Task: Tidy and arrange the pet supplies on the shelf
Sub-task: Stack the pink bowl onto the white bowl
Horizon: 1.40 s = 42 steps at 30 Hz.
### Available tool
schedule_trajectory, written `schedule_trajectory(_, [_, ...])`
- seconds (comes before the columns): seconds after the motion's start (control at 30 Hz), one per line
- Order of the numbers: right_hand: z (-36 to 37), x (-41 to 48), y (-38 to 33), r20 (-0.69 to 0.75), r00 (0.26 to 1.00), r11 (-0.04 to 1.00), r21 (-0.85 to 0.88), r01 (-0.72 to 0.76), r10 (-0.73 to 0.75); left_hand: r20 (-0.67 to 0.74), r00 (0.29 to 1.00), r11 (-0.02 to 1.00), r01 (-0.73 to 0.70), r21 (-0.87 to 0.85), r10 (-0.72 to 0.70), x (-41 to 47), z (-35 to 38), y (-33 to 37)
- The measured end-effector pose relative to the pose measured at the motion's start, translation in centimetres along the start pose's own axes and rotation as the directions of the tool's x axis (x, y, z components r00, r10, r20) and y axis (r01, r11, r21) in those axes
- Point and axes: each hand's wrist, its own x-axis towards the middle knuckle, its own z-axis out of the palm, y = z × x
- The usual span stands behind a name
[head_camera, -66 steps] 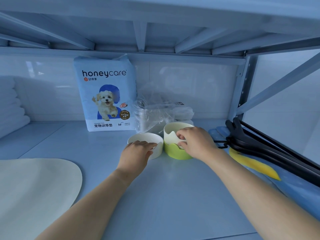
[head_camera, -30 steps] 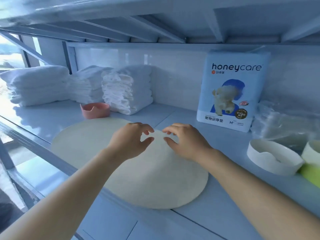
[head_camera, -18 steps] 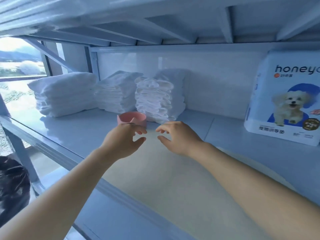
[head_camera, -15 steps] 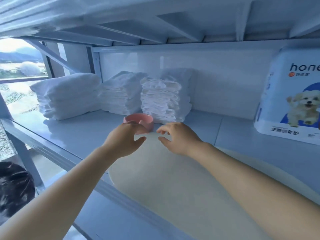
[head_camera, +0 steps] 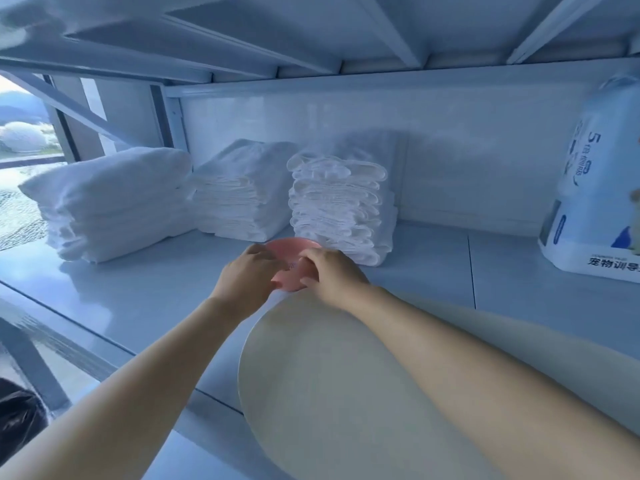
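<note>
The small round pink plastic bowl (head_camera: 291, 249) is on the pale blue metal shelf (head_camera: 138, 289), at 12 o'clock from the round cream mat (head_camera: 329, 375), gripped between 2 equally near hands: left hand (head_camera: 247, 271) curled on its 9 o'clock rim, right hand (head_camera: 332, 271) on 3 o'clock.

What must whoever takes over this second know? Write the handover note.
Left hand and right hand: both grip the pink bowl, at the far edge of the round mat, in front of the folded white stacks.
Done: stacks lined along the back; training-pad pack upright at right.
Left: place the bowl, likely neatly beside the mat.
</note>
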Motion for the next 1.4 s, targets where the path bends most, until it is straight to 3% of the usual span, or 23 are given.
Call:
schedule_trajectory(0.13, [0.0, 0.4, 0.3, -0.065, 0.998, 0.996, 0.087, -0.007, 0.013, -0.010, 1.000, 1.000, -0.012, 0.003, 0.012, -0.1, -0.3, 0.1])
schedule_trajectory(0.23, [-0.8, -0.3, 0.5, -0.109, 0.994, 0.992, 0.121, 0.041, -0.028, -0.119, 0.991, 0.997, -0.060, 0.041, 0.065, -0.6, -0.8, 0.7])
schedule_trajectory(0.47, [-4.9, -5.6, 3.5, -0.215, 0.975, 0.990, 0.119, 0.082, -0.055, -0.233, 0.938, 0.966, -0.253, 0.050, 0.258, -0.8, -3.2, 6.7])
schedule_trajectory(0.67, [-10.6, -14.1, 9.4, -0.233, 0.970, 0.997, 0.047, -0.064, 0.073, -0.219, 0.877, 0.896, -0.444, -0.030, 0.427, 0.1, -3.0, 16.8])
schedule_trajectory(0.9, [-18.2, -25.2, 16.0, -0.339, 0.914, 0.974, 0.035, -0.223, 0.222, -0.319, 0.737, 0.764, -0.642, -0.058, 0.595, -0.1, -4.0, 31.0])
schedule_trajectory(1.07, [-23.9, -32.1, 19.7, -0.378, 0.894, 0.964, -0.019, -0.267, 0.240, -0.406, 0.696, 0.710, -0.689, -0.146, 0.592, -0.3, -4.6, 40.1])
schedule_trajectory(1.4, [-32.2, -42.2, 25.4, -0.388, 0.883, 0.933, -0.132, -0.336, 0.263, -0.398, 0.666, 0.663, -0.730, -0.170, 0.631, -0.3, -4.4, 53.8])
